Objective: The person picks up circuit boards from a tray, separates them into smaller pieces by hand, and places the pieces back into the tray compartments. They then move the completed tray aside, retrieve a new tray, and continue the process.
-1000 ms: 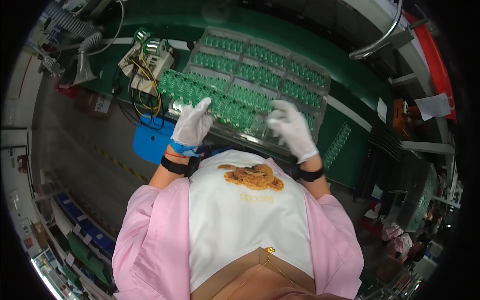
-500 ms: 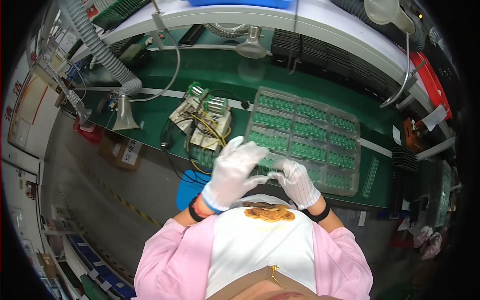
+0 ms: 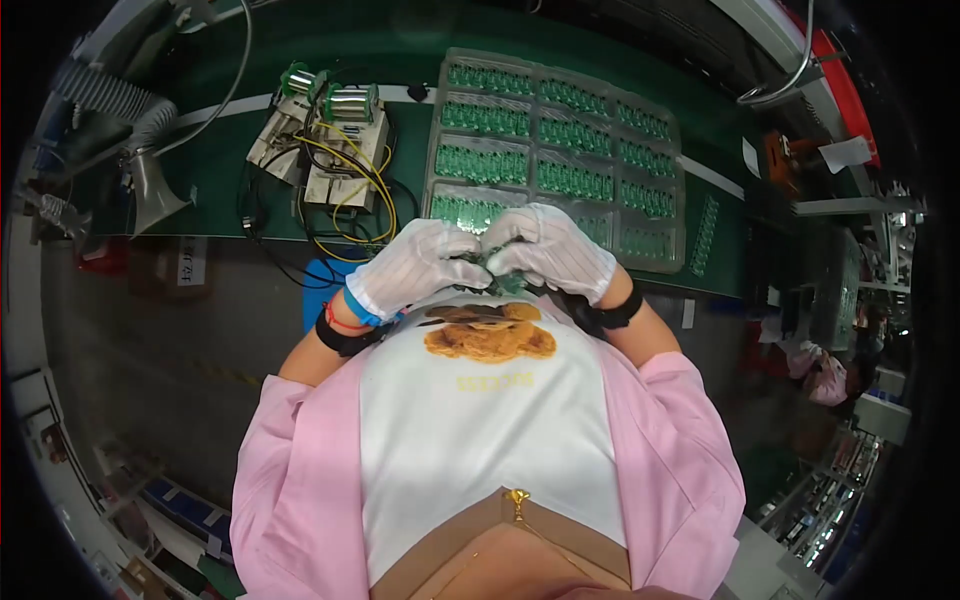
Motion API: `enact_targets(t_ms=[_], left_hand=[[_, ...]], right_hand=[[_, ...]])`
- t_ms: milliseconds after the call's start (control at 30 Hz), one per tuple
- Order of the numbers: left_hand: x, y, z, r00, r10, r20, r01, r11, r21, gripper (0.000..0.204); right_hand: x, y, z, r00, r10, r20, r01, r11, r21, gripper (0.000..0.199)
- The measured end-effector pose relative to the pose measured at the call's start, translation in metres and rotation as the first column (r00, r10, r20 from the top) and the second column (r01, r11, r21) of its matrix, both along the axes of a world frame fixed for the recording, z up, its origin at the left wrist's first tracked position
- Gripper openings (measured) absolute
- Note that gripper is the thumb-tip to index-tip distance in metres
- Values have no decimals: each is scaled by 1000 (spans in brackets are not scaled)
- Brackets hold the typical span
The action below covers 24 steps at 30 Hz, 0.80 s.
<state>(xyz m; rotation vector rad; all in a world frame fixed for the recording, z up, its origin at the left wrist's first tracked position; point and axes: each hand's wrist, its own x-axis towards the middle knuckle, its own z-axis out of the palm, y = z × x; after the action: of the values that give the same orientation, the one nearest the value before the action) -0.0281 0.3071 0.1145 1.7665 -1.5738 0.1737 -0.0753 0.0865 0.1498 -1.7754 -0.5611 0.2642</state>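
Observation:
White striped gloves cover both my hands, which meet close to my body at the near edge of the bench. My left hand [image 3: 418, 266] has its thumb and fingers closed on a small green circuit board [image 3: 510, 284]. From the other side my right hand [image 3: 553, 252] pinches the same board, fingers bent over it. Most of the board is hidden under the gloves. Just beyond the hands lies a clear plastic tray [image 3: 533, 133] divided into compartments, with rows of small green circuit boards in them.
Left of the tray stand soldering-wire feeders [image 3: 335, 150] with wire spools and loose yellow and black cables. A fume hose nozzle [image 3: 155, 195] hangs at the far left. A strip of green boards [image 3: 705, 235] lies right of the tray. Something blue [image 3: 318, 300] shows below the bench edge.
The view has shifted, so the bench sits higher in it. Both hands have come closer together and nearer my body, with the circuit board between them.

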Motion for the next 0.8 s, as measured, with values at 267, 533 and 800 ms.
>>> enact_targets(t_ms=[267,533,800], left_hand=[[11,50,-11,556,470,-686,-428,869,248,15],[5,38,-25,148,303,-942,-631,762,146,33],[9,18,-67,532,647,-547,-548,755,360,28]], right_hand=[[56,-18,-98,717,-637,-283,502,754,-423,17],[35,-34,-200,886,-359,294,459,580,-673,23],[35,-15,-150,849,-500,170,418,439,-795,24]])
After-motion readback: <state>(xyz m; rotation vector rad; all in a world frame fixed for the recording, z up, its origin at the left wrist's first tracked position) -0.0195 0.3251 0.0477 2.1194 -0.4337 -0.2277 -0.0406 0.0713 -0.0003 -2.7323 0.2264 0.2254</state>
